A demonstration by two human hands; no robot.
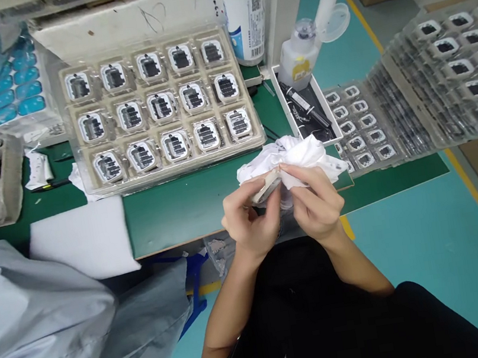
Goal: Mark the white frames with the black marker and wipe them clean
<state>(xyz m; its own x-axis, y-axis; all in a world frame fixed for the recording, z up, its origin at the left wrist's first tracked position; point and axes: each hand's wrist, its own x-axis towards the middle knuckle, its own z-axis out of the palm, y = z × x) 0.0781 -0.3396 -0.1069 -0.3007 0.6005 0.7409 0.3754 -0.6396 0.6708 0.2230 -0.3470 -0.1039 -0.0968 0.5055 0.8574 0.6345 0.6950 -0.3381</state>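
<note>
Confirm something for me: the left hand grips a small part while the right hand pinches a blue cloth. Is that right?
Not quite: the cloth is white, not blue, as the head view shows. The left hand does grip a small part, and the right hand pinches the cloth.

Even indoor light, soft detail, wide-angle stretch

Diffuse, moderately bright; shadows faint; white cloth (317,158) near blown out; black clothing (306,324) almost detail-free; small glare spots on clear plastic over blister tray (175,175); fine print on bottle label (246,28) smeared; right-hand tray stack (425,85) soft, stretched toward edge; top-right corner darkens
</note>
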